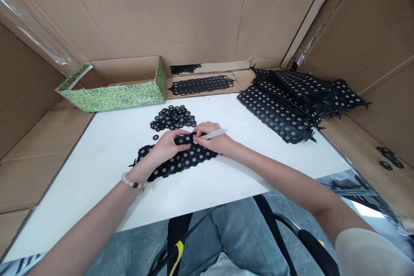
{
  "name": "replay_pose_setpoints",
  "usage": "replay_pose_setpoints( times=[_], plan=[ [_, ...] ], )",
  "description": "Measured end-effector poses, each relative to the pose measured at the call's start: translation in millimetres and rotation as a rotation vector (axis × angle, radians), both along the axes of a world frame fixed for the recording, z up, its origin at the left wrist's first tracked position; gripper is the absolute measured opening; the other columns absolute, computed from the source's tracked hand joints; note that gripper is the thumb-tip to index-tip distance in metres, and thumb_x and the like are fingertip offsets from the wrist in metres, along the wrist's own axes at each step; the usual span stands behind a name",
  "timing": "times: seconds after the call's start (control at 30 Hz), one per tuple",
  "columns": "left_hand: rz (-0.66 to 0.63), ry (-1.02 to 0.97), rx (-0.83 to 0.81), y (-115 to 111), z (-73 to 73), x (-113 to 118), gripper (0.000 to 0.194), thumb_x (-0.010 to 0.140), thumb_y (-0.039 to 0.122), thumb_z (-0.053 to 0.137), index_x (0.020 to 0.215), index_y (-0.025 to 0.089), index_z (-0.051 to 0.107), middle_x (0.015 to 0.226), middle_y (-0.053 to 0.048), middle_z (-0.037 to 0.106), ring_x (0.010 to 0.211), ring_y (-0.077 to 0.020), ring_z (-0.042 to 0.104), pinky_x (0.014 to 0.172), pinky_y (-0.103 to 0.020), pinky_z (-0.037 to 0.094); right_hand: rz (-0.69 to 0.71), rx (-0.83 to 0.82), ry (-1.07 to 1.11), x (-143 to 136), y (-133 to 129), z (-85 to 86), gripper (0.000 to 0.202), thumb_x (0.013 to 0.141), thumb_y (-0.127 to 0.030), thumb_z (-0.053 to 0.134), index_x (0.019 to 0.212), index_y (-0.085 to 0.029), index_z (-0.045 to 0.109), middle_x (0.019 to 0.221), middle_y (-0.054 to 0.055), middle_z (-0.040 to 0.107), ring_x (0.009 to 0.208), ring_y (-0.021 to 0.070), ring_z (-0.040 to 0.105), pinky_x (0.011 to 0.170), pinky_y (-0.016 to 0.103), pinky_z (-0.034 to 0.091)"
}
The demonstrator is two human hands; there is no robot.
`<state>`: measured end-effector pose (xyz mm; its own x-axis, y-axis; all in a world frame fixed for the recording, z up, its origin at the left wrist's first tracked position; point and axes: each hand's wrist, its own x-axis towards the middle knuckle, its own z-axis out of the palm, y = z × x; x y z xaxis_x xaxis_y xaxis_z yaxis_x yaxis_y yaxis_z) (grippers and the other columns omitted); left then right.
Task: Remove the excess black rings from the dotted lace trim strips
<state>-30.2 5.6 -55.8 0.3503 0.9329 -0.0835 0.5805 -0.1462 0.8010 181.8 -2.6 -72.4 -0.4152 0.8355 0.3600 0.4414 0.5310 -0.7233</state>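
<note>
On the white table lies a black sheet of joined rings (181, 161) with pale grey round centres. My left hand (170, 143) grips its upper edge, thumb and fingers curved round one part. A slim white stick (213, 133) is held like a pen in my right hand (211, 136), its tip down at the sheet's upper edge. Fingers hide the exact point of contact. Just beyond my hands is a heap of loose black rings with grey centres (173, 117), and a single ring (155, 137) lies apart from it.
A green patterned open box (119, 97) stands at the back left. Beside it, a black sheet with open holes (202, 85) rests on cardboard. Several dotted black sheets (278, 112) are piled at the right. Cardboard walls (207, 13) enclose the table; several black rings (386, 164) lie far right.
</note>
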Motion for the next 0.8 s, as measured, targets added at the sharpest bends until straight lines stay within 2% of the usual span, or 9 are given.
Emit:
replay_pose_setpoints(
  times=[0.17,0.33,0.4,0.5,0.7,0.8],
  plan=[
    [0.015,-0.034,-0.031,1,3.7,-2,0.055,0.057,0.045,0.080,0.106,0.021,0.073,0.116,-0.007,0.074,0.115,-0.0334,0.063,0.108,-0.047,0.041,-0.056,-0.057,0.017,-6,-5,1.9,0.013,0.085,-0.025,0.065,0.074,-0.022,0.059,0.100,0.002,0.073,0.105,0.0228,0.062,0.100,0.044,0.036],
    [-0.048,0.020,-0.076,2,19.9,-10,0.056,0.059,0.049,0.080,0.107,0.022,0.075,0.115,-0.006,0.075,0.109,-0.0329,0.066,0.103,-0.046,0.045,0.073,-0.387,0.290,5,-2,19.0,0.019,0.085,-0.031,0.067,0.070,-0.020,0.060,0.109,0.006,0.072,0.113,0.0220,0.063,0.102,0.038,0.042],
    [-0.058,0.027,-0.097,2,24.9,-13,0.055,0.060,0.050,0.080,0.108,0.022,0.075,0.113,-0.005,0.076,0.106,-0.0323,0.066,0.100,-0.046,0.047,0.082,-0.449,0.322,8,-1,23.3,0.019,0.084,-0.032,0.068,0.070,-0.020,0.062,0.117,0.008,0.070,0.119,0.0224,0.061,0.105,0.039,0.040],
    [-0.061,0.024,-0.102,1,28.4,-14,0.056,0.060,0.049,0.080,0.110,0.022,0.075,0.113,-0.005,0.076,0.106,-0.0319,0.066,0.099,-0.046,0.049,0.078,-0.399,0.290,7,-2,24.1,0.019,0.083,-0.030,0.070,0.069,-0.019,0.063,0.121,0.009,0.068,0.118,0.0213,0.062,0.107,0.039,0.039],
    [-0.147,0.002,-0.072,2,25.7,-12,0.050,0.064,0.051,0.079,0.107,0.024,0.076,0.113,-0.005,0.076,0.107,-0.0312,0.066,0.100,-0.046,0.049,0.025,-0.224,0.173,0,-4,17.5,0.018,0.083,-0.029,0.071,0.069,-0.021,0.064,0.111,0.006,0.071,0.114,0.0216,0.062,0.106,0.043,0.039],
    [-0.130,-0.018,-0.074,2,22.2,-10,0.054,0.060,0.051,0.081,0.107,0.024,0.075,0.118,-0.006,0.075,0.111,-0.0320,0.065,0.104,-0.046,0.046,-0.009,-0.137,0.117,-3,-7,11.3,0.014,0.083,-0.027,0.071,0.071,-0.022,0.064,0.105,0.004,0.073,0.113,0.0229,0.061,0.104,0.043,0.039]
  ],
)
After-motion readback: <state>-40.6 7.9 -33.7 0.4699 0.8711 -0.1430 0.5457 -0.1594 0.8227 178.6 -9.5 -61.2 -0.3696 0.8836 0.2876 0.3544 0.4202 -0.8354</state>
